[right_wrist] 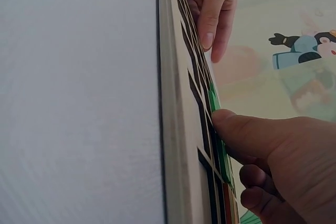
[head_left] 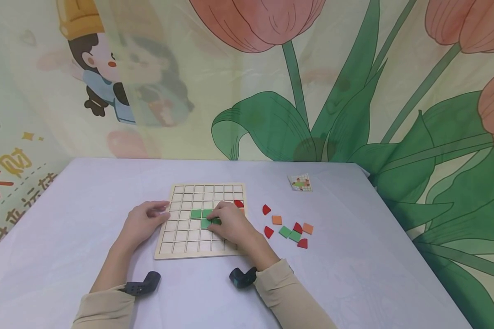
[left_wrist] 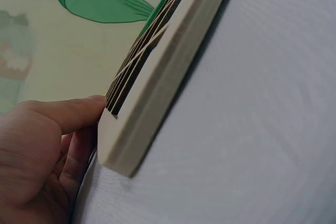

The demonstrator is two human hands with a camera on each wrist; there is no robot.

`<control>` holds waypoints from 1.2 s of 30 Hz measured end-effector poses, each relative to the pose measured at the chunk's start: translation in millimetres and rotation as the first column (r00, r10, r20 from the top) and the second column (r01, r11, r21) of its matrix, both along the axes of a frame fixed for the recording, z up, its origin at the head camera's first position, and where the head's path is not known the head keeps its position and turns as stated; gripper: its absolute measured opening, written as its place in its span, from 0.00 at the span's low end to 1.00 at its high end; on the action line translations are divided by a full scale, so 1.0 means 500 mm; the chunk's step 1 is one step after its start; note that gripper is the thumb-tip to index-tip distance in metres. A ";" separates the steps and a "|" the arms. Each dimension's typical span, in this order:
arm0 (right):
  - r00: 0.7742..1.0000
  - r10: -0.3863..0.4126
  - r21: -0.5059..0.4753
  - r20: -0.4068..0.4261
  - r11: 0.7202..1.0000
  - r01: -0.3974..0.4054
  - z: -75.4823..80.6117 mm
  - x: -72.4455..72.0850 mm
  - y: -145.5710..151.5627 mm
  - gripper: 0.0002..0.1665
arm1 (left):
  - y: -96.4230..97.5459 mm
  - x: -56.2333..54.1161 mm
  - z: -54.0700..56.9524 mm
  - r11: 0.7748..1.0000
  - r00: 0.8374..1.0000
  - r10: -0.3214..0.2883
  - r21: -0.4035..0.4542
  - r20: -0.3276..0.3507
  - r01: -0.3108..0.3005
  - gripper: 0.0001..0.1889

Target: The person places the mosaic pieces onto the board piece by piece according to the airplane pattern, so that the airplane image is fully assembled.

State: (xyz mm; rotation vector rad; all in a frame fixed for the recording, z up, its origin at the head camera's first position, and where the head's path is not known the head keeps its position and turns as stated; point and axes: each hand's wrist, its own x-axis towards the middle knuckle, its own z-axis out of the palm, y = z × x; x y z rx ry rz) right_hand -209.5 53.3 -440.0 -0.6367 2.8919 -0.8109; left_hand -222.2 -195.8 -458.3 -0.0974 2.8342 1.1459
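Observation:
A wooden grid board (head_left: 180, 249) lies on the table. At its left edge my left hand (head_left: 142, 224) touches the rim with thumb and fingertips; in the left wrist view the thumb (left_wrist: 79, 111) lies against the board's corner. Over the middle of the grid, my right hand (head_left: 234, 224) pinches a green square tile (head_left: 216, 221) between thumb and fingers, low at the grid. Beside it in the cells are other green squares (head_left: 195, 214). A red quarter-circle tile (head_left: 238, 204) sits near the right rim, above an orange piece (head_left: 242, 210) partly hidden by my hand.
Right of the board lie loose tiles: red quarter-circles (head_left: 266, 209), orange squares (head_left: 276, 220) and green squares (head_left: 285, 231). A small pattern card (head_left: 300, 183) is farther back. The white-covered table (head_left: 374, 274) meets a wall printed with tulips.

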 end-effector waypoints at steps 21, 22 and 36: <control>1.000 -0.009 0.046 -0.014 0.999 0.009 0.005 0.004 -0.002 0.13 | 0.001 0.003 -0.001 1.000 1.000 0.004 0.013 -0.003 -0.004 0.26; 1.000 -0.010 0.046 -0.012 0.999 0.010 0.005 0.004 -0.002 0.13 | 0.001 0.003 -0.001 1.000 1.000 0.005 0.010 -0.003 -0.005 0.26; 0.999 -0.029 -0.034 0.014 0.999 0.030 0.016 -0.008 0.018 0.12 | 0.001 0.002 0.003 1.000 1.000 0.000 0.013 0.010 -0.001 0.26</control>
